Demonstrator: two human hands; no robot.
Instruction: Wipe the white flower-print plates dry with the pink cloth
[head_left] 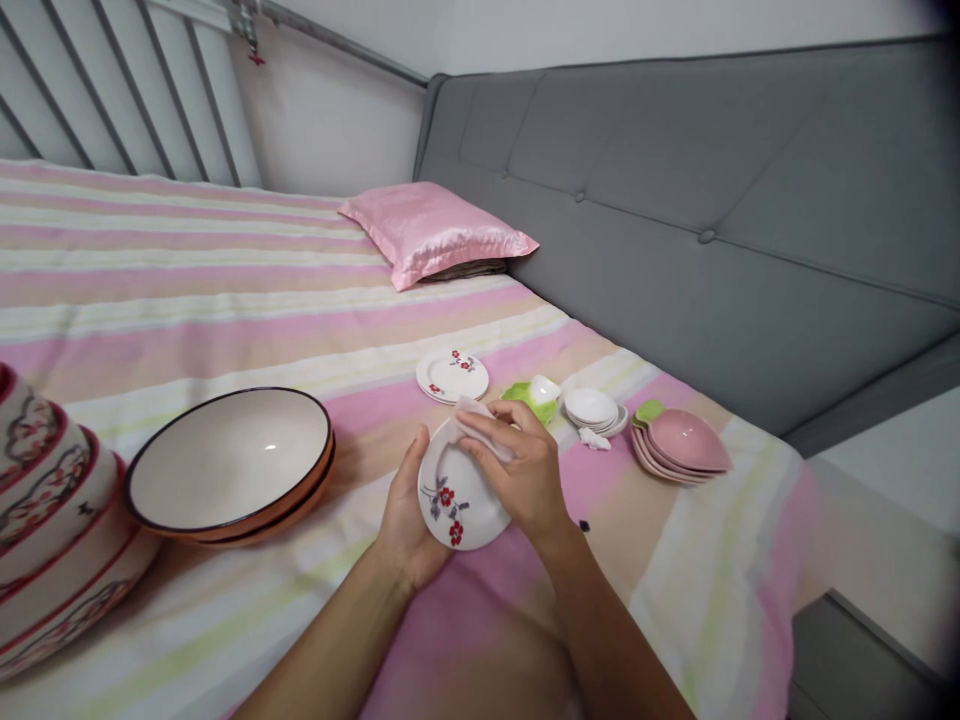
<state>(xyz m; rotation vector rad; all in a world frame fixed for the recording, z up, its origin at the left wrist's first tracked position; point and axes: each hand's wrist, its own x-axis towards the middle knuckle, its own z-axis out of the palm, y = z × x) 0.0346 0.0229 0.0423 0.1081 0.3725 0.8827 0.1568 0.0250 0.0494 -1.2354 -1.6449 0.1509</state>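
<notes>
My left hand [409,515] grips a small white plate [469,500] with red flowers by its left edge, its thumb along the rim and its other fingers hidden beneath. My right hand [521,465] pinches a folded white tissue [487,430] and presses it on the plate's upper right part. Just beyond lie matching flowered plates [442,375], stacked on the bedspread. Past my right fingers sits a green leaf-shaped dish [525,398], partly covered by the hand.
Stacked orange bowls [232,460] and red-patterned bowls [67,540] stand left. Small white dishes [591,407], a crumpled white tissue [594,439] and pink dishes [686,440] lie right. A pink pillow [442,230] rests by the grey headboard [675,170]; the striped bed [720,560] ends at right.
</notes>
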